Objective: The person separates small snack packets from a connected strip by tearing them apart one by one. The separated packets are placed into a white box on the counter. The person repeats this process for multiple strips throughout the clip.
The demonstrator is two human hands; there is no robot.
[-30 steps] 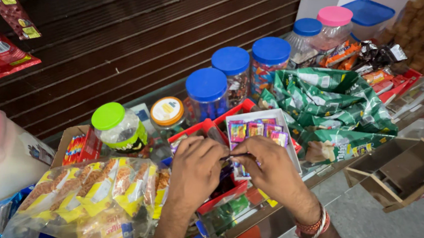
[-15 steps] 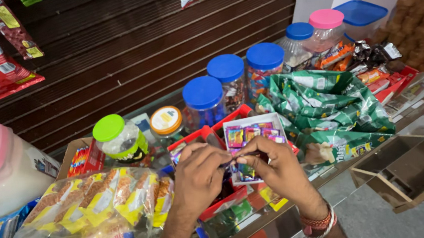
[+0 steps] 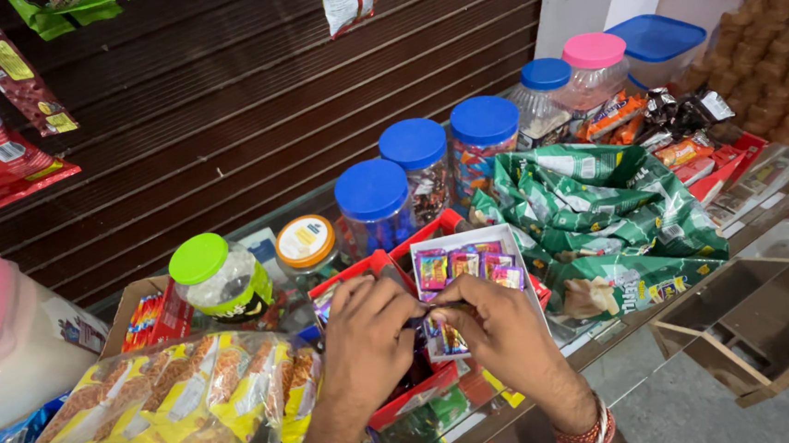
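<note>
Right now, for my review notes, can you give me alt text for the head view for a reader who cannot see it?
Two bare hands meet over a white box of small bright sachets, the left hand and right hand pinching something small and dark between their fingers. Around them a shop counter holds blue-lidded jars, a green-lidded jar, green packets and bagged yellow snacks.

Blue-lidded jars, green packets, pink lid.

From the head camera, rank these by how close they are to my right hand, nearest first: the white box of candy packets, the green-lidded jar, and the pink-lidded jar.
1. White box of candy packets: directly under and behind the right hand.
2. Green-lidded jar: off to the left, past the left hand.
3. Pink-lidded jar: far back on the right, behind the green packets.
</note>
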